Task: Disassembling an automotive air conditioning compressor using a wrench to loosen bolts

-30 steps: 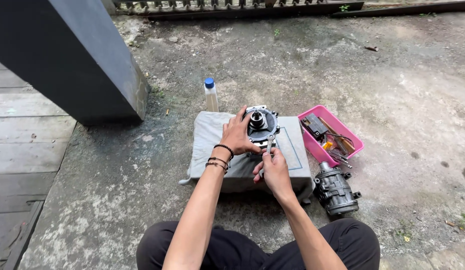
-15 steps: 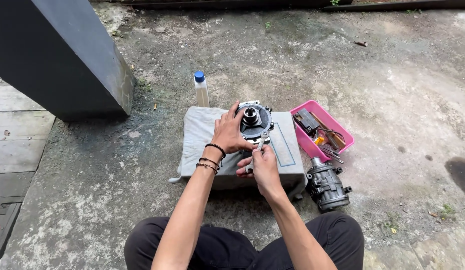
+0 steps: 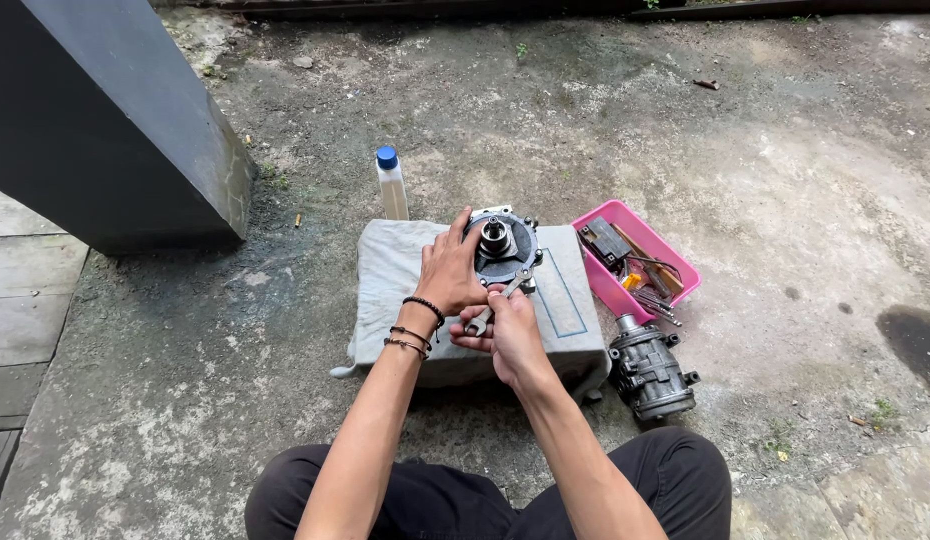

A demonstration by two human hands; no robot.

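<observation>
hands, two: your left hand [image 3: 453,270] grips one round metal housing [image 3: 502,246]; right hand [image 3: 512,332] fingers closed around one wrench [image 3: 497,303]; one pink tray [image 3: 675,258] beside.

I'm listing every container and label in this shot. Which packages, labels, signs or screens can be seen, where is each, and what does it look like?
Bottle: upright on the concrete behind the grey cloth's far left corner; slim, pale plastic, blue cap; no label that I can make out.
Pink tray: on the ground right of the cloth; rectangular, open, holding tools.
No signs or screens in view.
</observation>
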